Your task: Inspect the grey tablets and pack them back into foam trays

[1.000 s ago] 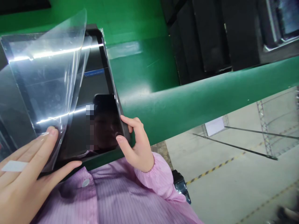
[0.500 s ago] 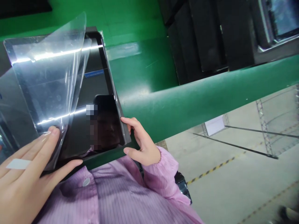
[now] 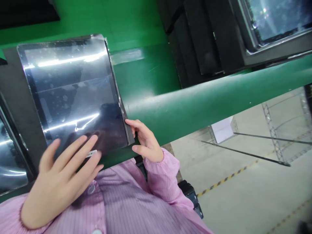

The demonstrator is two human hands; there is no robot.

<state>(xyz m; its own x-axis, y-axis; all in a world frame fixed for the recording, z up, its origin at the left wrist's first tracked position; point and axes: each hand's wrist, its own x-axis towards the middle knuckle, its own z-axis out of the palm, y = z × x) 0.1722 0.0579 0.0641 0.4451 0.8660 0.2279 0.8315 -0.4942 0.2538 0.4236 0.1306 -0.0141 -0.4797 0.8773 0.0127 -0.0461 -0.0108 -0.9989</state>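
A flat display screen lies on a dark foam board on the green bench, with clear protective film lying over its face and light streaks reflected in it. My left hand is open over the screen's lower left edge, fingers spread; whether the fingertips touch the film I cannot tell. A small white label shows between those fingers. At the screen's lower right edge is my right hand, its index fingertip against the side and its thumb apart. The other fingers are curled and partly hidden.
Another screen lies at the left. Black foam blocks stand at the upper right, beside a further film-covered screen. The green bench ends in a rounded front edge. A dark object sits at the back left.
The clear film, folded up and held by my left hand before, now lies flat over the screen. My left hand has let go and spread its fingers. My right hand stays at the edge.
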